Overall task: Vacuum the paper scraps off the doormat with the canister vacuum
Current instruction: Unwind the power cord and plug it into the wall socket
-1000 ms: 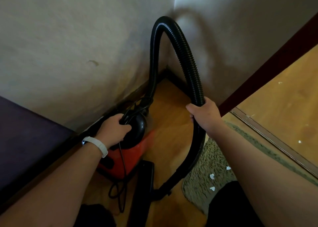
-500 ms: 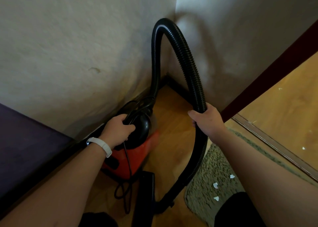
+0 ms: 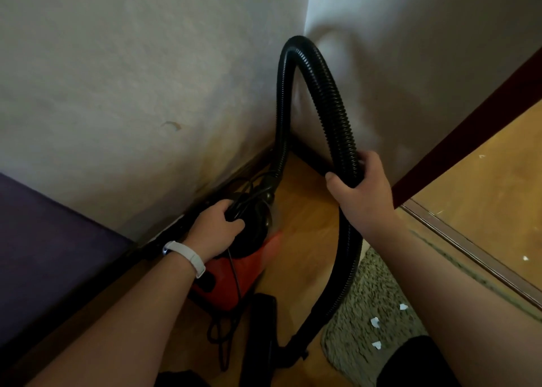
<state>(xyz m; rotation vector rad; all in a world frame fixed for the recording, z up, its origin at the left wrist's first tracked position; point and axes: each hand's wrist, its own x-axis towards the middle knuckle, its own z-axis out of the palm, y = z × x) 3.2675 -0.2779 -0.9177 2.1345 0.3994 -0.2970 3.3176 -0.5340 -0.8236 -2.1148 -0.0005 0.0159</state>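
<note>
A red canister vacuum [image 3: 234, 278] with a black top stands on the wood floor in the wall corner. My left hand [image 3: 215, 228] grips the black top handle of the canister. A ribbed black hose [image 3: 325, 93] arches up from the canister and comes down to my right hand [image 3: 362, 190], which grips it. Below that hand the hose runs to a black floor nozzle [image 3: 262, 336] lying on the floor. A shaggy beige doormat [image 3: 366, 307] lies at the lower right with three white paper scraps [image 3: 374, 322] on it.
White walls meet in a corner behind the vacuum. A dark purple surface [image 3: 44, 240] lies at the left. A dark red door frame [image 3: 469, 128] and a metal threshold [image 3: 469, 248] border a wood floor [image 3: 484, 193] with a few more scraps. A black power cord [image 3: 223, 336] loops by the canister.
The view has shifted slightly, so the vacuum and hose sit lower in frame. My right hand has slid a little up the hose. My left hand stays on the canister handle.
</note>
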